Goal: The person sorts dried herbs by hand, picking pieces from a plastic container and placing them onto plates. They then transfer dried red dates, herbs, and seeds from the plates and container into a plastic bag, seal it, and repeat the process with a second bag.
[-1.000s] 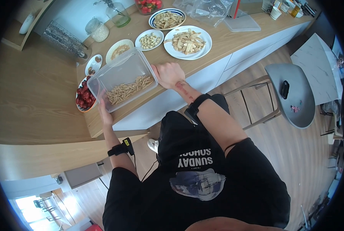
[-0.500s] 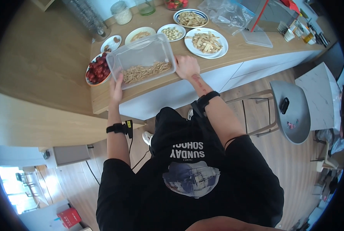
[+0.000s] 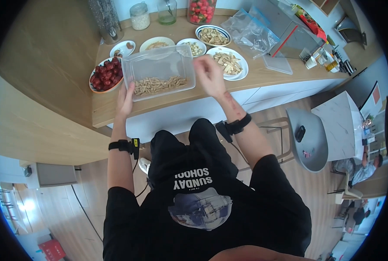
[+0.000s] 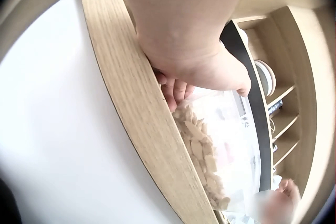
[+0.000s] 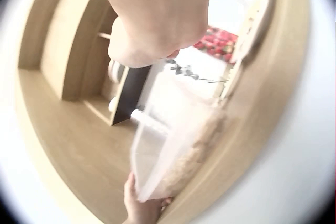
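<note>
A clear plastic container [image 3: 161, 65] tilts toward me at the counter's front edge. Pale elongated pieces [image 3: 157, 86] have gathered along its lower side. My left hand [image 3: 124, 100] grips its left end, with the thumb up the side and fingers tucked underneath, as the left wrist view shows. Just off the container's right end, my right hand [image 3: 212, 80] is raised with fingers loosely curled and nothing visible in them. It overlaps the near side of a white plate [image 3: 244, 71] of pale strips. In the right wrist view its fingertips are hidden behind the hand.
Dark red fruits [image 3: 107, 76] fill a bowl left of the container. Behind stand small dishes, a striped bowl [image 3: 227, 42], glass jars [image 3: 140, 19] and a tub of strawberries [image 3: 201, 11]. Plastic bags [image 3: 257, 39] lie farther right. A grey chair [image 3: 313, 139] stands behind on the right.
My right hand has come off the container's right end and lifted, moving slightly right toward the plate of strips. The left hand keeps its grip. The head view has shifted.
</note>
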Demonstrator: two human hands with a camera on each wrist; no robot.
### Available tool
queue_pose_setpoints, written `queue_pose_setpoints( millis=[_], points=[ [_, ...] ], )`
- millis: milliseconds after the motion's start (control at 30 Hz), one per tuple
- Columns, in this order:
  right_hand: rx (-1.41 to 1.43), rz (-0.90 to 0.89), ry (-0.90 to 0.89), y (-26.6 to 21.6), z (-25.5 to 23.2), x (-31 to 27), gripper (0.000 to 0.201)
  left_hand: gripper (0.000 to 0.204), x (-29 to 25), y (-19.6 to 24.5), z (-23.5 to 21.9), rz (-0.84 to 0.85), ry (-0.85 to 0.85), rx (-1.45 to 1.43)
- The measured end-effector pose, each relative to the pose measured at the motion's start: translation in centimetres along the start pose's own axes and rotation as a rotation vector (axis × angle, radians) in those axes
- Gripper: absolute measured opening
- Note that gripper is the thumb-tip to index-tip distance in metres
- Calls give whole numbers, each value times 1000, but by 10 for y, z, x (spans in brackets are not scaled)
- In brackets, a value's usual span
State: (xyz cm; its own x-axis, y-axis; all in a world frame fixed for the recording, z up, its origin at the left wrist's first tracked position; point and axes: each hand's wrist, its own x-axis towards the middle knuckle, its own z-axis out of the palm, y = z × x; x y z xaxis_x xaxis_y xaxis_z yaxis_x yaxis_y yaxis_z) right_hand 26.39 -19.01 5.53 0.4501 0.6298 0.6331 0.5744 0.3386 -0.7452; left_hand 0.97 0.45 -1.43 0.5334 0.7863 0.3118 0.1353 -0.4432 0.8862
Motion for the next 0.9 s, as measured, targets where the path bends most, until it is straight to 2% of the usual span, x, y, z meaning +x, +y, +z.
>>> queue_pose_setpoints(
  millis=[33,100,133,167,233,267,300,367,500,600,667,800,867,900],
  points=[
    [-1,8,-12,-17,0,9,15,67,-2,0,-1,5,-17,0],
    [-429,-131,-600,-38,6,29,12,67,-3,-1,-2,-11,-26,15],
    [-601,-190,-679,-32,14,30,15,68,-3,1,-4,-15,-37,30],
    [-594,-198,-681,-33,21,32,15,68,-3,3,-4,-16,-29,36],
    [-1129,-141,-1013,-38,34,35,16,67,-4,7,-3,-19,-23,-2],
    [-1118,-172,-933,-28,42,32,14,67,-4,9,-2,-20,-9,-2],
    [-1116,-187,-939,-29,48,34,14,67,-3,10,-2,-19,-1,18],
    [-1148,-84,-1086,-30,55,35,14,66,-6,13,-3,-21,2,56],
    [-1104,-71,-1063,-12,60,44,14,67,-7,14,-5,-51,12,27],
    [-964,-67,-1114,-3,58,48,16,67,-5,5,-3,-66,9,-14],
    [-720,57,-1092,-5,58,52,20,66,-4,1,-3,-19,36,12],
    [-593,11,-1133,17,61,52,22,66,-7,10,-4,-89,12,-3],
    [-279,179,-1144,24,64,55,25,66,-4,5,-4,-97,16,-64],
    [-283,175,-1142,18,64,58,25,66,-2,5,-4,-92,18,-65]
  ],
)
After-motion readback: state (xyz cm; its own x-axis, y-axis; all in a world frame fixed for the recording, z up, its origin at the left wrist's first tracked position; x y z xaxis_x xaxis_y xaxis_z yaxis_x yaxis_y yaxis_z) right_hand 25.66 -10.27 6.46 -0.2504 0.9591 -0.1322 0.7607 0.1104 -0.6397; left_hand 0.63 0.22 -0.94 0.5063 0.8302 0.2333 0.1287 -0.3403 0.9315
